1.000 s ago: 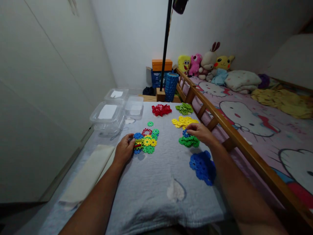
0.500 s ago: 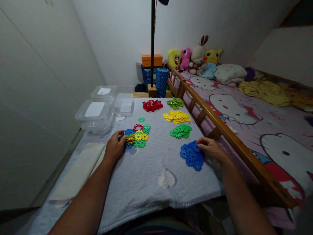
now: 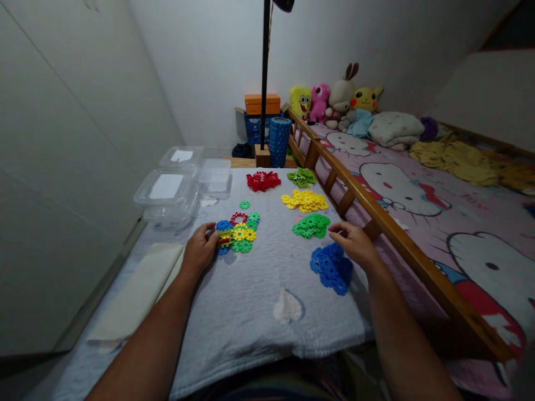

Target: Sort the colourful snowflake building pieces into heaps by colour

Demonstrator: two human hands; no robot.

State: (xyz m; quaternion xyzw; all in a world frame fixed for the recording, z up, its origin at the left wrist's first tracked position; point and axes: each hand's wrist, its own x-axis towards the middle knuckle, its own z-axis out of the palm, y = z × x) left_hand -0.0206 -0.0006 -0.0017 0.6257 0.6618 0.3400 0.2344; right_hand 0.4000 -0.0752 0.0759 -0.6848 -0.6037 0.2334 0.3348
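My left hand [image 3: 201, 247] is on the left side of the table, its thumb and fingers closed at the left edge of a cluster of notched plastic discs [image 3: 239, 233] in blue, yellow, green and red. Upright olive and red pieces in the cluster sit against the thumb. How the discs join is too small to tell. My right hand [image 3: 353, 243] hovers over the far edge of the blue disc pile [image 3: 332, 268], thumb and index finger a little apart with nothing visible between them. Its fingertips are close to the right side of the green disc pile [image 3: 311, 225].
Beyond lie piles of yellow discs [image 3: 304, 200], light green discs [image 3: 301, 177] and red discs [image 3: 263, 181]. One green disc [image 3: 244, 205] lies alone. Clear lidded boxes [image 3: 165, 189] stand at the left. A wooden bed rail [image 3: 368, 200] borders the table's right side.
My right hand has lifted off the blue pile and moved slightly away from me, toward the green pile. The left hand stays at the cluster. The whole view has shifted slightly.
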